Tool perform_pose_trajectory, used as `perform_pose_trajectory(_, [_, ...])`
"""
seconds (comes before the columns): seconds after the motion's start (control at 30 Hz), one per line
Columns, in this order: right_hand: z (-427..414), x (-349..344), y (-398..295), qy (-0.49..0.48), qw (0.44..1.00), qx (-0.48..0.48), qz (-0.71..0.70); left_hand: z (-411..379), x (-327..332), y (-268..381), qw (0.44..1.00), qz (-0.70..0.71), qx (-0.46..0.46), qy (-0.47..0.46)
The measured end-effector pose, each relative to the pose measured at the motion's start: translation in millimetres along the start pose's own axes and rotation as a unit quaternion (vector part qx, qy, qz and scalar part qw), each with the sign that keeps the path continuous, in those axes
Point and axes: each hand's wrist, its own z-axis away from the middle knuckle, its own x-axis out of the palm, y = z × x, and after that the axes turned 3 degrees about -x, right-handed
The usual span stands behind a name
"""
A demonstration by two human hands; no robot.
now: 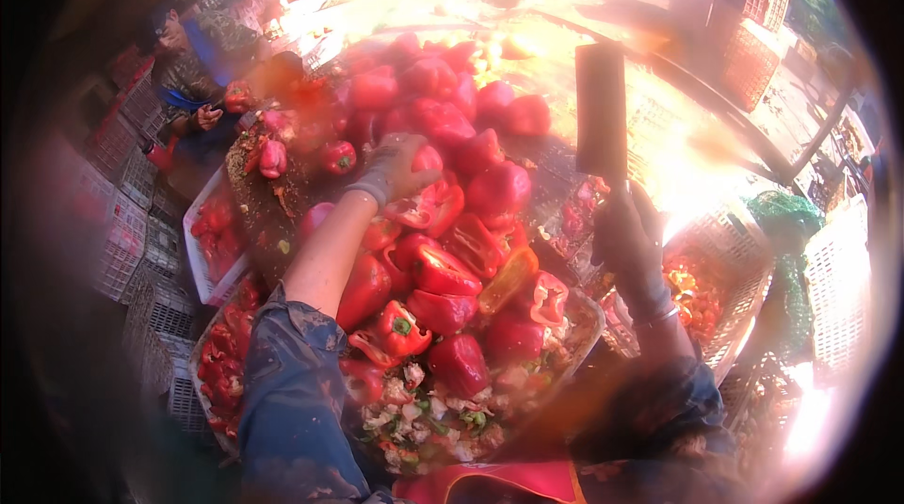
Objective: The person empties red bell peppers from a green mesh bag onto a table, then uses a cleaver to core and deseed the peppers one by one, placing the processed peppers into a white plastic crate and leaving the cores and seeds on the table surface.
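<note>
My left hand (397, 171), in a light glove, has its fingers around a red bell pepper (426, 159) in the pile. My gloved right hand (631, 239) grips a cleaver (602, 111) by its handle, the broad blade pointing up, to the right of the pile. Whole red peppers (498, 186) are heaped beyond and beside my left hand. Nearer to me lie cut peppers, among them a halved one (446, 270) and a piece with a green stem (402, 329). Cores and seedy scraps (424, 416) lie in a tray (590, 320) close to my body.
A white crate of red pepper pieces (205, 278) stands at the left, with another container (205, 391) nearer. Stacked crates (131, 243) line the left side. A person (205, 59) works at the upper left. A basket of scraps (748, 236) and green netting (787, 222) are at the right.
</note>
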Motion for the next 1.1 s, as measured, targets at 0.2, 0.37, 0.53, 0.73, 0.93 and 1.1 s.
perform_pose_trajectory(0.2, [-7,-24,0,0.014,1.0,-0.006,-0.02,-93,45,88,0.998,0.062,-0.018,0.002])
perform_pose_trajectory(0.37, [-12,-44,25,0.01,0.998,-0.014,0.057,-180,141,111,0.995,0.098,0.032,0.01])
perform_pose_trajectory(0.53, [-9,-46,18,-0.003,0.999,0.017,0.038,-201,146,107,0.958,0.131,-0.056,-0.249])
perform_pose_trajectory(0.73, [-5,-44,16,-0.01,1.0,0.005,-0.01,-149,85,83,0.962,0.255,-0.071,-0.066])
perform_pose_trajectory(0.93, [-8,-10,24,-0.027,0.989,-0.132,0.068,-65,-13,92,0.971,0.2,0.078,0.106])
perform_pose_trajectory(1.1, [-3,33,50,-0.18,0.982,0.049,0.003,-2,-63,109,0.961,0.154,0.11,0.201])
